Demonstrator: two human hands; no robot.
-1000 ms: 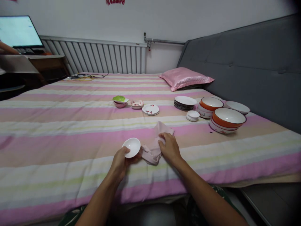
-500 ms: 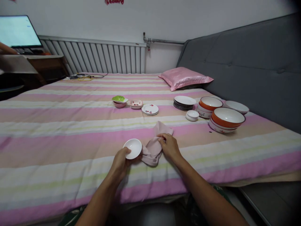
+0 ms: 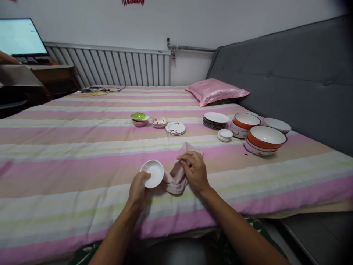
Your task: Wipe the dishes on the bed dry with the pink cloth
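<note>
A small white dish is pinched at its left rim in my left hand, thumb on the inside. It is tilted, its hollow turned toward me. Just to its right lies a crumpled pale pink cloth on the bedspread. Over the cloth's upper part is my right hand, thumb and fingers drawn together on the fabric; the fingers partly hide the grip. The cloth's lower end reaches close to the dish's right edge.
Beyond my hands sit a green leaf-shaped dish, pink square dishes and flowered plates. To the right stand stacked dark-edged plates, small white dishes and orange bowls. A pink pillow lies near the grey headboard.
My left hand has shifted slightly left and up with the dish, which faces me more. My right hand has moved a little left and up over the cloth.
</note>
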